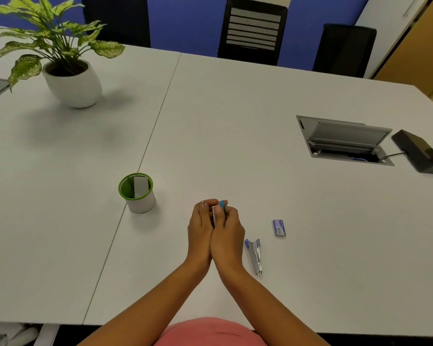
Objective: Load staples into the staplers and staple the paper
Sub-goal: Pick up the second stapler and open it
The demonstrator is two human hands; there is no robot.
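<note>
As far as my feed shows, the room has a blue wall [190, 21] at the back, with three dark chairs [253, 31] pushed up to the far edge of a big white table [235, 121] made of two tops that meet at a seam. A wood-toned panel [410, 58] closes the right corner. I see a leafy plant [68, 58] in a white pot at far left, an open cable hatch [343, 141] sunk into the top at right, and a black box [420, 151] just beside it. A green-rimmed cup [138, 193] near the seam holds a pale card. At the near middle the left hand [200, 233] and right hand [228, 233] press together, fingers curled round a small blue stapler [221, 204] held above the table. A second stapler [254, 255] lies just right of them, with the staple box [278, 228] beyond.
</note>
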